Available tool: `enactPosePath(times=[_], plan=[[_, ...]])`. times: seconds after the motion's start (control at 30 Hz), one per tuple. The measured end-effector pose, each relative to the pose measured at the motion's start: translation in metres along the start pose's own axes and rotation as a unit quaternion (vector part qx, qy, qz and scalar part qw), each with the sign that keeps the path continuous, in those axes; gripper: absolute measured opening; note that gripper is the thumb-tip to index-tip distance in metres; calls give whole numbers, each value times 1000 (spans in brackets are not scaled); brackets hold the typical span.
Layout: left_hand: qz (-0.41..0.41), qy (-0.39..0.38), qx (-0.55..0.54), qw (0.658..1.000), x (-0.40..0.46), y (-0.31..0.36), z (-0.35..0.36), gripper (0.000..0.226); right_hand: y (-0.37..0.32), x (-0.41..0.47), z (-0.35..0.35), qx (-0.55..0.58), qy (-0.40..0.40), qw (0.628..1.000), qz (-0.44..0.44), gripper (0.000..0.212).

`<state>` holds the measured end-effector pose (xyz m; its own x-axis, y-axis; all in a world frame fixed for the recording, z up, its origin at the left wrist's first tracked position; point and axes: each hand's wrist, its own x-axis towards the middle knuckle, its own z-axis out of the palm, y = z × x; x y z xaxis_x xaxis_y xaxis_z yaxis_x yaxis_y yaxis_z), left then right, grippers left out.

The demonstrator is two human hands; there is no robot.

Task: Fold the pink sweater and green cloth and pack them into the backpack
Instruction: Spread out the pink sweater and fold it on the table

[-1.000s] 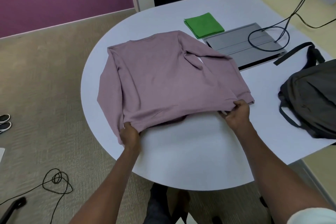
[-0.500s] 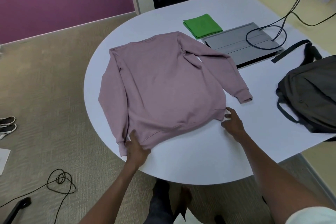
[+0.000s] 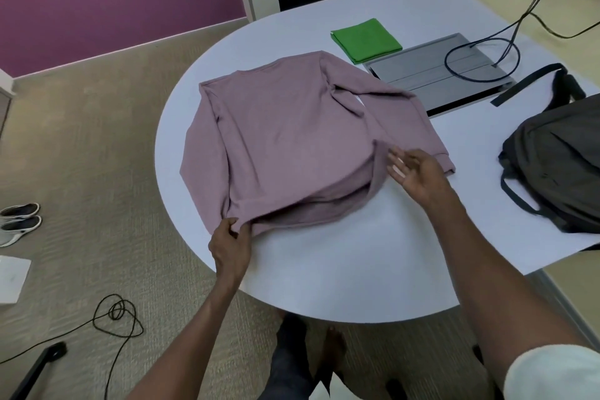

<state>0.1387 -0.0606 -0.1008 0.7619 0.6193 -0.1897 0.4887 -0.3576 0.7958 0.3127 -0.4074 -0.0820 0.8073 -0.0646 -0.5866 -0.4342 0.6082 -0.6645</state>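
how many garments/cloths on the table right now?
2. The pink sweater lies spread across the table's middle, its hem pinched by the left hand. The green cloth sits folded at the far edge, beside the sweater's shoulder. None visible elsewhere; the backpack's inside is hidden.

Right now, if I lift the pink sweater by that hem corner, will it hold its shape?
Probably not. The pink sweater already sags and bunches where the left hand pinches its hem, so it looks floppy. Its sleeve drapes loosely and would likely trail. It seems light, since one pinch raises the edge.

Pink sweater (image 3: 292, 140); green cloth (image 3: 366, 39); dark-grey backpack (image 3: 558, 159)
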Motion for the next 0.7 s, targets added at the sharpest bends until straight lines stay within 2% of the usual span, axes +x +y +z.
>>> enactPosePath(times=[0.03, 0.07, 0.13, 0.2, 0.27, 0.37, 0.43, 0.53, 0.57, 0.63, 0.7], plan=[[-40, -1, -7, 999, 4, 5, 2, 29, -5, 2, 5, -51, -25, 998, -15, 13], [-78, -4, -10, 997, 8, 11, 3, 31, -5, 3, 10, -155, -30, 987, -40, 22], [-125, -10, -22, 992, 16, 19, 7, 34, 4, 7, 14, -392, 6, 914, -102, 41], [-133, -14, -32, 990, 19, 24, 10, 35, 19, 11, 13, -545, 39, 824, -150, 47], [-132, -19, -33, 991, 19, 26, 11, 35, 29, 14, 14, -609, 45, 773, -171, 52], [-126, -28, -22, 991, 16, 24, 10, 34, 43, 21, 22, -660, 31, 725, -193, 63], [-108, -31, -6, 994, 14, 21, 9, 30, 51, 21, 35, -711, 21, 669, -215, 66], [-74, -57, 16, 995, 10, 16, 5, 17, 63, 18, 56, -782, 15, 581, -226, 61], [-70, -66, 18, 995, 10, 14, 3, 19, 68, 19, 61, -798, 13, 558, -228, 58], [-65, -81, 18, 994, 8, 11, -2, 25, 77, 24, 66, -817, 14, 523, -241, 47], [-58, -83, 23, 995, 9, 10, -7, 20, 82, 27, 65, -827, 8, 500, -258, 35]])
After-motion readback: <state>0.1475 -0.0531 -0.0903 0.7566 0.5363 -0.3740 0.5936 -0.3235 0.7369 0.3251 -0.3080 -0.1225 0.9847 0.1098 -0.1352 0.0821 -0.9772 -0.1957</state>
